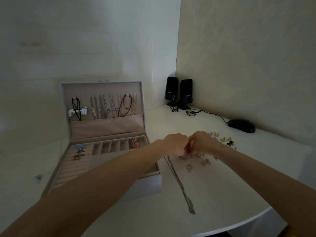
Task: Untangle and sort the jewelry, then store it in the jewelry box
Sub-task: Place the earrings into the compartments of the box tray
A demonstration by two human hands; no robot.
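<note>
Left hand (176, 144) and right hand (203, 142) are held knuckle to knuckle above the tabletop (239, 185), near its middle and just right of the jewelry box (150, 183). The fingers (182, 151) of both hands are curled downward with their tips brought together. Whether anything is pinched between them cannot be told.

Small gold pieces (204, 162) are scattered on the tabletop directly beneath the hands. More coloured pieces (225, 140) are spread behind the right hand, toward the far edge. A silver chain (181, 185) is laid out nearly straight from below the left hand toward the near edge, apart from the box.

The box stands open on the left side of the tabletop, with its lid (102, 89) upright. Necklaces (102, 106) are hung inside the lid. Rings (78, 153) are seated in the ring rolls. A pink piece (134, 143) is lying in the far-right compartment.

Two speakers (178, 91) are placed in the far corner. A mouse (242, 125) is set along the right edge.
</note>
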